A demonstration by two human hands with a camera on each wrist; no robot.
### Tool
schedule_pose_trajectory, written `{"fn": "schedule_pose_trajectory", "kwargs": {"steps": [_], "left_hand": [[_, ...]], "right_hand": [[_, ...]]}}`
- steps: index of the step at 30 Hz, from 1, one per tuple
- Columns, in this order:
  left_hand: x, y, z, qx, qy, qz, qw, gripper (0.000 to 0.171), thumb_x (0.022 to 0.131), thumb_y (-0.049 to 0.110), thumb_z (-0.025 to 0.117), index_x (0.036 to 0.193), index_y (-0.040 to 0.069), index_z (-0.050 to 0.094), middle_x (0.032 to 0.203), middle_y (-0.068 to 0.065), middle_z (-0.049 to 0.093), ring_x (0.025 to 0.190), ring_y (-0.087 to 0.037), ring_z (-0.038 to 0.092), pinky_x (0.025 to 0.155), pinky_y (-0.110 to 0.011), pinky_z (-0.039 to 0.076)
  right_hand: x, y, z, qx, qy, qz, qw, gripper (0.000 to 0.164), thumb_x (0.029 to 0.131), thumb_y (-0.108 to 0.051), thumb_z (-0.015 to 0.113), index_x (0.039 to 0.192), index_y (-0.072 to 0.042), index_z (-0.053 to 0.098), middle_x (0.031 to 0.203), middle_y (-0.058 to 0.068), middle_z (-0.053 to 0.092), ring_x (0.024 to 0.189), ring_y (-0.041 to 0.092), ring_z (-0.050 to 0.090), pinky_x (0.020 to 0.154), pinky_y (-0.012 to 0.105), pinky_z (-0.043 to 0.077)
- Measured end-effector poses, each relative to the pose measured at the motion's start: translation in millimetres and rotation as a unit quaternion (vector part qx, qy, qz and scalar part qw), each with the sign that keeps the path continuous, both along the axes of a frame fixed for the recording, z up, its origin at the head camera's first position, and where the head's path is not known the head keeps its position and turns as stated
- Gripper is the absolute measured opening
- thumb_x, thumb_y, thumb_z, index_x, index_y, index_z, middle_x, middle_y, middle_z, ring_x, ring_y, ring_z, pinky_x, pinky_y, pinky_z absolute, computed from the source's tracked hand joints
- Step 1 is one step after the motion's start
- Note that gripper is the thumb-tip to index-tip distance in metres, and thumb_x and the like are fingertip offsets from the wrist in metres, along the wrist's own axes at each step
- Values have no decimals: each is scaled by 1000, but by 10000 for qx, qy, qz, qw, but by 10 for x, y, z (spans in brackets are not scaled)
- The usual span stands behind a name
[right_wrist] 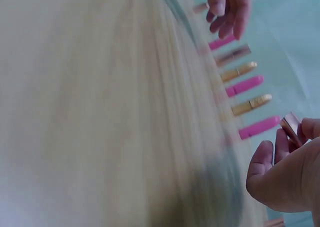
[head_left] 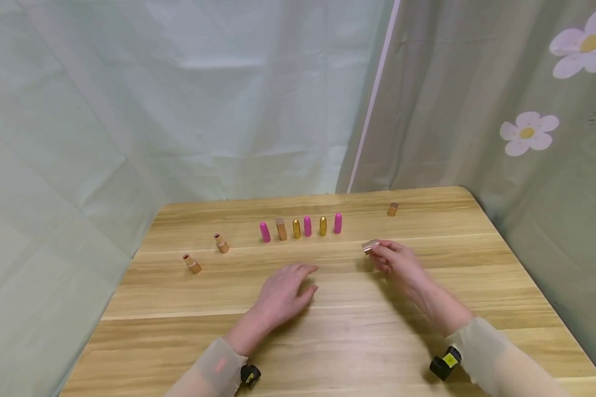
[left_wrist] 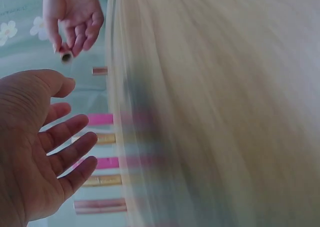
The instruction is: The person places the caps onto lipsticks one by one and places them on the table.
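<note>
My right hand pinches a rose-gold lipstick cap above the table, right of a row of lipsticks. In the left wrist view that cap shows a dark hollow end. My left hand hovers over the table with fingers loosely spread and holds nothing. Nearest beyond it stand a pink lipstick, a gold lipstick and a rose-gold lipstick. Two uncapped rose-gold lipstick tubes, one nearer and one farther, stand at the left.
Also in the row are a second gold lipstick and pink lipsticks at the right end and left end. A short rose-gold piece stands near the back right edge of the wooden table. Curtains hang behind.
</note>
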State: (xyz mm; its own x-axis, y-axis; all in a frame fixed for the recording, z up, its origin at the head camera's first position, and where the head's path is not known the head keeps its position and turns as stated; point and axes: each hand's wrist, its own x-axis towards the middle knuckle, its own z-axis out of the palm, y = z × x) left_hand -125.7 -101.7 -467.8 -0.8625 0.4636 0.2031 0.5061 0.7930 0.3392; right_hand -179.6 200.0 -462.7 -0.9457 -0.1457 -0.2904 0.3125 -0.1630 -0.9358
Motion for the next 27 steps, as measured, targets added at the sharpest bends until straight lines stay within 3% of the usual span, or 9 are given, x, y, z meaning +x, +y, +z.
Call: {"fn": "schedule_pose_trajectory", "kwargs": {"steps": [2,5,10,17,23,27], "left_hand": [[10,-58,1,61,19,61,10000,44,99,34,67,139,16,61,132,-2,65,122,-24,61,103,-44,49],[23,-140,-8,119,28,152,9998,44,99,33,68,138,15,62,133,-3,65,123,-24,60,104,-45,48],[59,-265,-1,236,21,264,9994,43,98,31,69,137,14,63,133,-4,66,123,-25,61,103,-46,49],[149,-554,160,352,-61,728,9967,43,98,31,70,138,16,64,132,-3,67,121,-25,62,98,-48,52],[210,-956,360,764,690,1150,9880,38,96,25,72,131,12,67,123,-5,69,112,-26,65,88,-49,55],[189,-1275,468,1463,1287,1701,9660,28,96,17,71,122,8,70,112,-7,70,104,-24,64,83,-43,52]], "right_hand": [[50,-21,-20,-480,-169,24,9987,21,104,-15,62,119,-1,60,98,-1,71,89,10,62,77,24,52],[104,-33,-51,-894,-382,73,9952,9,104,-14,60,108,-8,66,99,0,73,94,13,64,86,28,54],[141,-38,-66,-1234,-698,61,9899,5,105,-16,58,108,-13,62,102,-1,71,106,18,63,100,37,51],[145,-16,-90,-1473,-812,55,9857,5,105,-15,58,104,-16,63,101,-2,70,103,16,63,99,38,52],[135,-1,-98,-1443,-768,102,9865,7,105,-15,59,103,-17,66,101,-3,71,102,16,63,100,39,51],[130,1,-90,-1410,-761,108,9870,9,105,-15,60,104,-17,68,102,-2,71,103,16,63,101,39,51]]}}
